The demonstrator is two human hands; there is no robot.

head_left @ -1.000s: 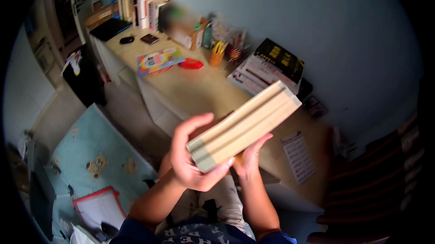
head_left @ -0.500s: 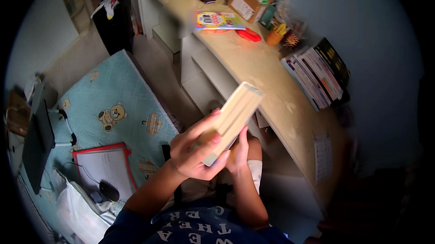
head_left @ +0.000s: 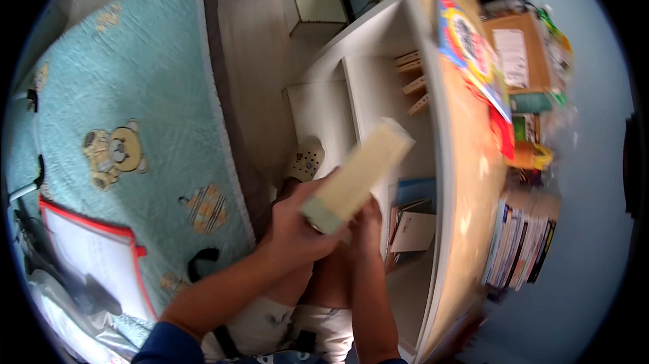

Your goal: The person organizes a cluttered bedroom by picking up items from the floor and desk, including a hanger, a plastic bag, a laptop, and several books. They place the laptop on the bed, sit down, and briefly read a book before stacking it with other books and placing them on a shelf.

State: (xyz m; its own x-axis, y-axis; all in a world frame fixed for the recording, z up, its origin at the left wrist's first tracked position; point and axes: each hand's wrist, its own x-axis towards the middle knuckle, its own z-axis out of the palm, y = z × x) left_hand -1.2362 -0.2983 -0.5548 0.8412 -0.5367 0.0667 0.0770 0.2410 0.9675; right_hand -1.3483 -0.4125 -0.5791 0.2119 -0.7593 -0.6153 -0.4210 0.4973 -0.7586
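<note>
A long cream-coloured box-like block (head_left: 358, 178) is tilted up and away from me above my lap, with a greenish-grey end nearest me. It is a little blurred, so its exact kind is unclear. My left hand (head_left: 295, 229) is wrapped round its lower left side. Against its lower right side is my right hand (head_left: 366, 226), closed with the fingers mostly behind the block. Below and beyond the hands a foot in a pale clog (head_left: 307, 159) rests on the floor.
To the right, a desk (head_left: 466, 188) carries a colourful booklet (head_left: 473, 53), a cardboard box (head_left: 519, 50) and a row of books (head_left: 519, 246). Open shelves (head_left: 378, 87) under it hold wooden pieces and folders. On the left lies a bed with a teal cover (head_left: 162, 66) and a red-edged folder (head_left: 101, 262).
My view has turned toward the floor and shelves, so the desk now stands upright at the right. Both hands still hold the block, which has been turned to show a broader, plain face.
</note>
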